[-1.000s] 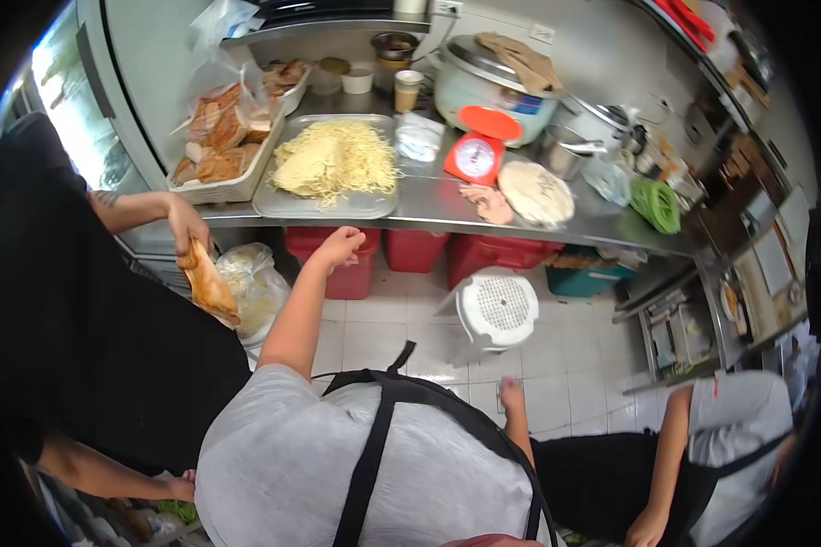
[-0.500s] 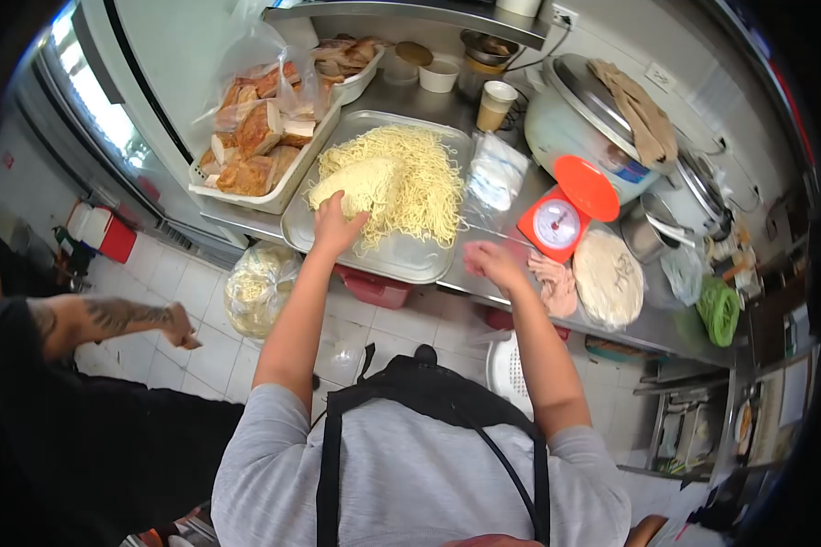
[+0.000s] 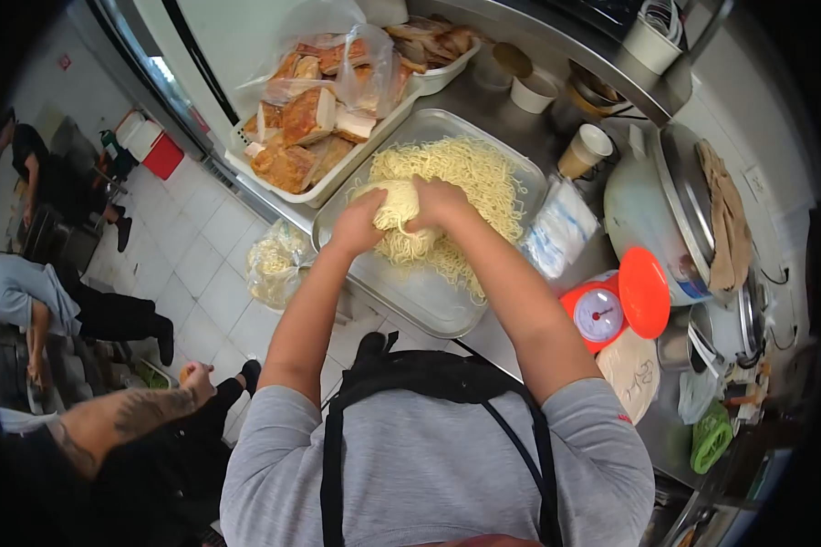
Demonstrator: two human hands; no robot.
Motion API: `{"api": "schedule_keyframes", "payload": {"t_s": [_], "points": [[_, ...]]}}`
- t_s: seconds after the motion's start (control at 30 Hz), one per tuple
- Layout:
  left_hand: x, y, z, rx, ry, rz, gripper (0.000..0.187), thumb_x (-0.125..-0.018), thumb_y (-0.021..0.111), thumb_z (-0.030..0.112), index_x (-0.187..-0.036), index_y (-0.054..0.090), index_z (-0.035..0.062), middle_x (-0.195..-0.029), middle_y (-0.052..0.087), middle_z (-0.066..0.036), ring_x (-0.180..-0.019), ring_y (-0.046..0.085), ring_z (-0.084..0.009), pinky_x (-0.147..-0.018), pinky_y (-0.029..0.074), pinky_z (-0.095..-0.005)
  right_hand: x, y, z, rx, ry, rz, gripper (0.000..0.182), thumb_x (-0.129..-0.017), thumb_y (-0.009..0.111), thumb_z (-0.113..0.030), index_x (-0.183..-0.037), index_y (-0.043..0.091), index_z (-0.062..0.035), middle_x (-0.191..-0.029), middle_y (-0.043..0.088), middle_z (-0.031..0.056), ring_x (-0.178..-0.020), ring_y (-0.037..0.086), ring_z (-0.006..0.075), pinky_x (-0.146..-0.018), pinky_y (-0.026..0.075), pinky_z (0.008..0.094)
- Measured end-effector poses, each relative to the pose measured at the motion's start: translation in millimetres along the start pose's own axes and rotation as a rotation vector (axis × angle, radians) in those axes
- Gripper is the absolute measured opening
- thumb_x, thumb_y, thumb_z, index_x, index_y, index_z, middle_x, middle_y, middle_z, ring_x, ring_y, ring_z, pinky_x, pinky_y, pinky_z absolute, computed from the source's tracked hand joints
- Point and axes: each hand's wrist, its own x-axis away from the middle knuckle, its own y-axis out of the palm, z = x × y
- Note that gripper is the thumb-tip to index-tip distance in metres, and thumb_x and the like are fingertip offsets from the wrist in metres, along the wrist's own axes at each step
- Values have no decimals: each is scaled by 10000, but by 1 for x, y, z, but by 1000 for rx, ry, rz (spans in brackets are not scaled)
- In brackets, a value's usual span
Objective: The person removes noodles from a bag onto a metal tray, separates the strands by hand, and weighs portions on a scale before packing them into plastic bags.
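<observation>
A metal tray (image 3: 429, 296) on the steel counter holds a pile of pale yellow noodles (image 3: 479, 173). My left hand (image 3: 356, 223) and my right hand (image 3: 440, 202) are both closed around a bundle of noodles (image 3: 397, 205) lifted from the pile's near left side. An orange kitchen scale (image 3: 607, 310) stands to the right of the tray, beside my right forearm.
A white tray of bagged fried pieces (image 3: 315, 137) lies left of the noodles. A paper cup (image 3: 586, 150), a clear bag (image 3: 556, 237) and a rice cooker (image 3: 684, 210) sit at the right. A bag of noodles (image 3: 278, 264) rests on the floor. Other people stand at the left; a tattooed arm (image 3: 128, 415) is near.
My right hand has come from beside the scale onto the noodles and now grips the bundle together with my left hand. The view has swung toward the counter.
</observation>
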Motion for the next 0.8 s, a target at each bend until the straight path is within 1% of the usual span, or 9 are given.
{"api": "schedule_keyframes", "payload": {"t_s": [0.1,0.2,0.23,0.4,0.53,0.63,0.73,0.77,0.8], "points": [[-2,-1,-13,300,-223,11,465,-630,639,96,-1074,509,46,-1078,525,-155,-970,524,-268,-821,412,-292,-9,2,-1,-63,96,-17,568,-604,644,-233,-1119,493,-48,-920,581,163,-862,566,250,-738,444,348],[-6,13,-31,554,-306,99,409,-642,613,59,-1043,532,59,-1018,558,-137,-924,548,-243,-795,419,-283,-12,34,22,-227,132,91,467,-630,613,-139,-1080,528,-43,-874,594,168,-789,587,237,-691,453,323],[-9,8,-26,429,-183,149,354,-661,586,65,-1013,546,62,-925,582,-141,-872,563,-253,-769,429,-300,-12,39,31,-356,115,99,462,-635,604,-116,-1083,523,-37,-886,593,167,-791,586,234,-688,451,315],[-37,-14,-10,289,-145,165,192,-689,542,102,-874,569,57,-831,580,-148,-785,546,-320,-678,436,-359,-13,50,48,-796,140,110,457,-647,576,-30,-1098,503,-5,-934,588,171,-821,573,234,-717,432,285],[-50,-20,-11,237,-153,104,197,-691,542,96,-882,567,53,-817,583,-154,-770,549,-331,-671,442,-350,19,28,45,-670,62,172,431,-665,612,-90,-1070,509,16,-910,595,159,-833,569,233,-742,427,283],[-53,-18,-18,263,-171,56,216,-684,542,84,-897,565,57,-782,588,-141,-747,566,-311,-667,445,-345,36,32,61,-434,46,-102,425,-665,632,-179,-1045,537,-12,-930,591,165,-871,562,257,-750,428,295],[-45,-12,-12,477,-206,23,227,-681,552,137,-898,568,71,-796,590,-131,-757,568,-292,-679,445,-342,41,-1,54,-616,70,-204,455,-645,669,-284,-990,557,-10,-898,595,170,-867,564,261,-750,433,308],[-39,-7,-10,488,-144,2,257,-671,553,130,-920,559,65,-838,580,-138,-803,553,-296,-718,431,-346,30,0,53,-709,101,-3,451,-621,685,-303,-943,566,-10,-887,589,163,-853,567,258,-750,442,322],[-29,0,-7,499,-82,-16,288,-661,553,123,-941,550,59,-880,570,-146,-849,538,-301,-756,417,-350,20,-2,49,-624,91,88,491,-604,694,-308,-968,549,-12,-885,585,163,-852,568,260,-748,445,325]]}}
